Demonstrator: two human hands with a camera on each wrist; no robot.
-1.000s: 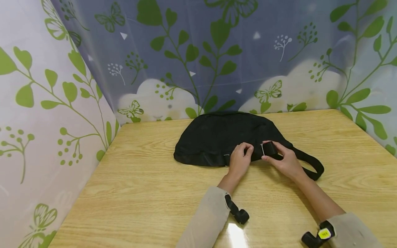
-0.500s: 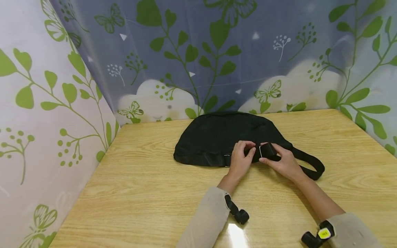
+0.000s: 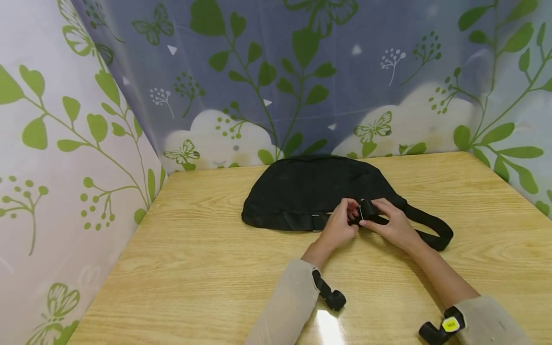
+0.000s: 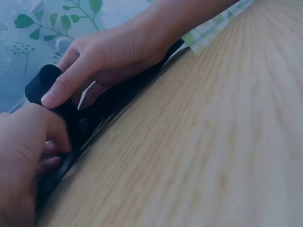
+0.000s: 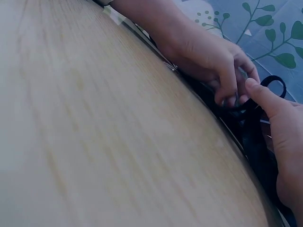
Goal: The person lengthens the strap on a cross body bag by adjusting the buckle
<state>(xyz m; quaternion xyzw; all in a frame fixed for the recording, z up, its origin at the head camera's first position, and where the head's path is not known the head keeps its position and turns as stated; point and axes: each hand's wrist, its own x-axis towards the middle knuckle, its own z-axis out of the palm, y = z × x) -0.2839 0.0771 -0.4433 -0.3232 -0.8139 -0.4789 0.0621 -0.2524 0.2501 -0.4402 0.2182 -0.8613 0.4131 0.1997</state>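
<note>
A black fabric bag (image 3: 319,184) lies flat against the back of the table, its strap along the near edge. My right hand (image 3: 397,225) pinches a raised loop of the strap (image 3: 369,209) beside a pale metal slide buckle (image 3: 361,212), thumb below and fingers above. Close on the buckle's left, my left hand (image 3: 338,230) has its fingers curled around the strap in the right wrist view, partly hiding it. From the left wrist, the strap loop (image 4: 41,84) stands up between both hands. Farther left, a second metal buckle (image 3: 316,223) sits on the strap.
Another bend of the strap (image 3: 445,235) sticks out right of the bag over the wooden table (image 3: 194,268). Printed cloth with green leaves (image 3: 258,72) hangs behind and at the sides. Black camera mounts (image 3: 334,299) are worn at both wrists.
My left hand has moved slightly right and turned, its fingers now curled at the strap beside the buckle. The right hand's strap loop has shifted a little left. The bag stays in place.
</note>
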